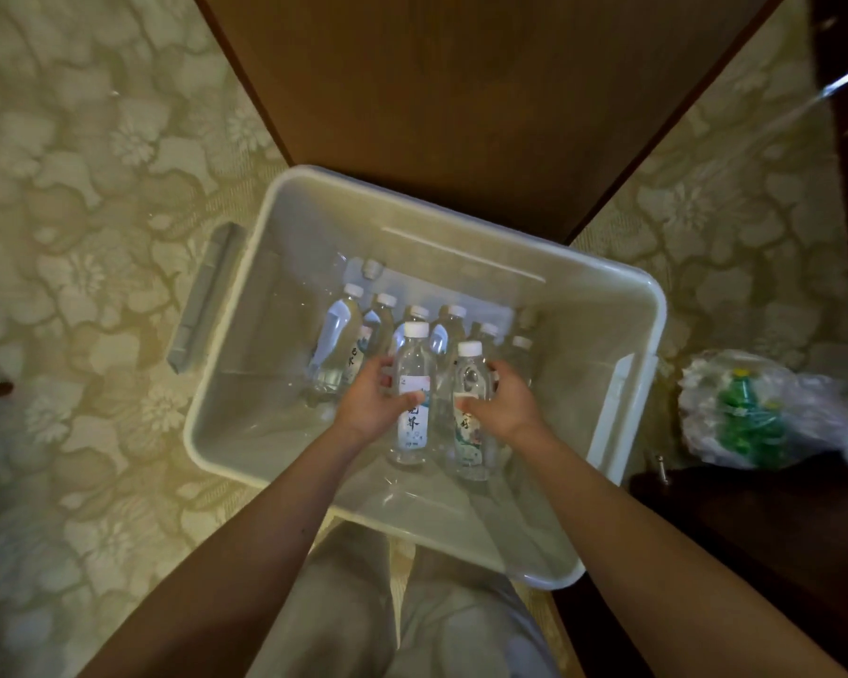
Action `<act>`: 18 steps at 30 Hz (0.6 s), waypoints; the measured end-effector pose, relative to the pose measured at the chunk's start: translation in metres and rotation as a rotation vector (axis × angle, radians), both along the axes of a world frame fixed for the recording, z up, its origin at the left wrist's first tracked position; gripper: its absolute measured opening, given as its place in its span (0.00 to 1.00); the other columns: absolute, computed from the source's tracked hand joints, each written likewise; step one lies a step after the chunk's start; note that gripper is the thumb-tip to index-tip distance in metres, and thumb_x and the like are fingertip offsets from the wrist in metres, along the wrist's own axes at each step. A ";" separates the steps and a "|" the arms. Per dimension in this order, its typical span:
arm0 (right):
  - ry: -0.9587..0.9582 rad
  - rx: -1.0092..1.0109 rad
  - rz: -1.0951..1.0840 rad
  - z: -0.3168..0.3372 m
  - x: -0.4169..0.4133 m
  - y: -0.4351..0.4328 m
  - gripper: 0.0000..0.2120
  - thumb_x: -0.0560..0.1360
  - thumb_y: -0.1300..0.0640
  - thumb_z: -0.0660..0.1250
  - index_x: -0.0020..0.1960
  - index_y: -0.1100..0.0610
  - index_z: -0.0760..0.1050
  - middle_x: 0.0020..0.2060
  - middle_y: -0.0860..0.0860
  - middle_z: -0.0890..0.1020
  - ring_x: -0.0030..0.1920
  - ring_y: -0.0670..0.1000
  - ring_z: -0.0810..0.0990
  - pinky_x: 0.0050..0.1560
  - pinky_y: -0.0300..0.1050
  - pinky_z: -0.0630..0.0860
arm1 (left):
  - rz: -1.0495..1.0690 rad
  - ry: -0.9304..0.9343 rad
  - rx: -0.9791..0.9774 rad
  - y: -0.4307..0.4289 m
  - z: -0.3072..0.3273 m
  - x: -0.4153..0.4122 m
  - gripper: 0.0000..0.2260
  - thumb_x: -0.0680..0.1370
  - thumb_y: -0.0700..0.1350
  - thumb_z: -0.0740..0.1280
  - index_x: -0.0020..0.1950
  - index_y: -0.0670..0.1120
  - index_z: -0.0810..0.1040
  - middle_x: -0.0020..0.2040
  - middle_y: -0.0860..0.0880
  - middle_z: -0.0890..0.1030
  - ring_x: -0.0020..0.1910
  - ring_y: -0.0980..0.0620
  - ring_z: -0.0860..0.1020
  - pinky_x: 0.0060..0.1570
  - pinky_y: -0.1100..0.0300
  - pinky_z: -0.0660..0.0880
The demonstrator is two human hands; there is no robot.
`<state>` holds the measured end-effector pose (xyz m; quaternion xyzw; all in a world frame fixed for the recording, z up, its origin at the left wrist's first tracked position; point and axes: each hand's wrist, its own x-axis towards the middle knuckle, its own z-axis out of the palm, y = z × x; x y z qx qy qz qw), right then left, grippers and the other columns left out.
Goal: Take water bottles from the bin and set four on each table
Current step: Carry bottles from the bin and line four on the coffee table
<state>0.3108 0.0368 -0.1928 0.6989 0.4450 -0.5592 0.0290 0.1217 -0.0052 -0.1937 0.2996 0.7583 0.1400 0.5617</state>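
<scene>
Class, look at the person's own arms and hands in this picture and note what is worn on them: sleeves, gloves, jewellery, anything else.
The left hand and right hand are both bare: no gloves, rings, watch or bracelets show. No sleeve is visible on either arm up to the frame's edge. Below the arms, light grey-beige trousers can be seen.
</scene>
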 end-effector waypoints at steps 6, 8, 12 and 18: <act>0.143 0.081 -0.021 0.050 -0.017 0.007 0.33 0.68 0.59 0.79 0.69 0.56 0.70 0.55 0.50 0.78 0.49 0.50 0.77 0.49 0.43 0.73 | 0.120 -0.026 0.090 -0.005 0.051 -0.026 0.29 0.70 0.41 0.78 0.68 0.45 0.70 0.53 0.45 0.80 0.55 0.46 0.79 0.53 0.51 0.77; 0.181 0.103 -0.003 0.069 -0.024 0.009 0.32 0.67 0.58 0.80 0.68 0.56 0.71 0.55 0.53 0.80 0.48 0.49 0.78 0.49 0.45 0.76 | 0.154 -0.029 0.124 -0.010 0.071 -0.035 0.30 0.70 0.42 0.78 0.68 0.45 0.69 0.56 0.44 0.79 0.55 0.46 0.79 0.55 0.50 0.77; 0.286 0.112 0.007 0.112 -0.042 0.012 0.29 0.67 0.60 0.80 0.64 0.55 0.73 0.52 0.54 0.81 0.50 0.54 0.82 0.52 0.51 0.81 | 0.226 -0.044 0.203 -0.023 0.111 -0.056 0.28 0.70 0.41 0.78 0.65 0.46 0.69 0.56 0.44 0.80 0.53 0.47 0.80 0.50 0.54 0.78; 0.431 0.138 0.084 0.179 -0.090 0.006 0.27 0.67 0.63 0.80 0.60 0.50 0.73 0.49 0.56 0.84 0.45 0.53 0.85 0.50 0.53 0.83 | 0.317 -0.036 0.333 -0.054 0.177 -0.092 0.29 0.70 0.44 0.78 0.67 0.46 0.70 0.56 0.47 0.79 0.55 0.50 0.78 0.45 0.63 0.75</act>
